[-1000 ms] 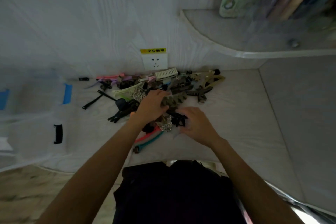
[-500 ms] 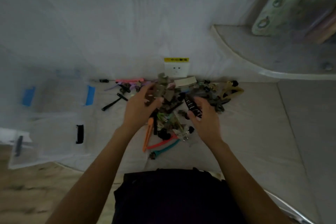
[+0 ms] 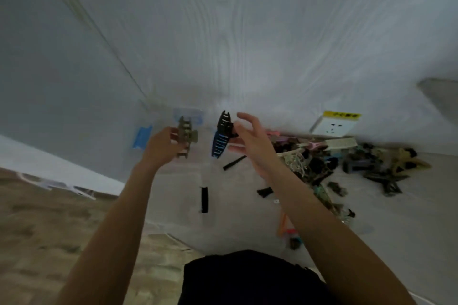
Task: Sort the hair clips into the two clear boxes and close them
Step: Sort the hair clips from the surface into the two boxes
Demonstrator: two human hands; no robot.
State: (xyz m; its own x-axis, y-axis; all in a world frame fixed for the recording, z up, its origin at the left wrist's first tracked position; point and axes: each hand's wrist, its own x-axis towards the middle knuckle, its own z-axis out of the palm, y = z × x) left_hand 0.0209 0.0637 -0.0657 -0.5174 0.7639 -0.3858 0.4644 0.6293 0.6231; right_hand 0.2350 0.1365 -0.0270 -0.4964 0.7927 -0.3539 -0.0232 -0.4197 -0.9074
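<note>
My left hand [image 3: 162, 145] grips an olive-brown claw clip [image 3: 186, 135], raised above a clear box with blue latches [image 3: 142, 136]. My right hand [image 3: 250, 142] pinches a black and blue claw clip [image 3: 221, 137] at its fingertips, the other fingers spread. Both clips hang close together over the blurred boxes. A second clear box with a black latch [image 3: 204, 199] lies nearer me, below my hands. The pile of mixed hair clips [image 3: 347, 163] sits on the white surface to the right.
A wall socket with a yellow label [image 3: 333, 124] stands behind the pile. Loose black clips [image 3: 234, 162] and orange and teal clips [image 3: 288, 230] lie near my right forearm. Wooden floor [image 3: 49, 230] shows at the lower left.
Both hands have lifted out of the pile, each with a clip, and swung left toward the clear boxes. The view has turned left with them.
</note>
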